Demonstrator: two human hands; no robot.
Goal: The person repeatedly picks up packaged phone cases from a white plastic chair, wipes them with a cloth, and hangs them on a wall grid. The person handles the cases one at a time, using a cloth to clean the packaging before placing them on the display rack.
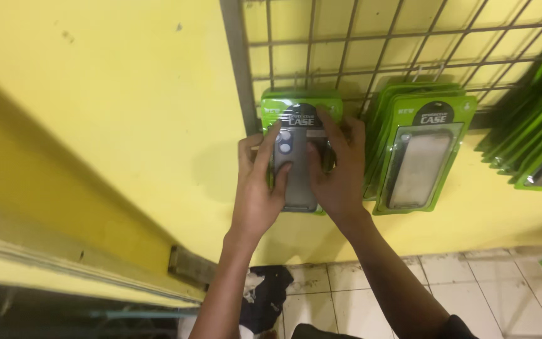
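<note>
Left hand (260, 188) and right hand (337, 169) both grip a grey phone case (293, 172), pressed against green packs (299, 107) hanging on the wire grid (371, 44). Yellow wall (127, 94) behind. More packs (418, 150) just right; bare wall left, tiled floor (472, 282) below.

Both forearms are bare, with a dark sleeve edge showing near the right elbow.

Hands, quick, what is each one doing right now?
Left hand: closed on the green phone case package, fingers over its front.
Right hand: gripping the same package.
</note>
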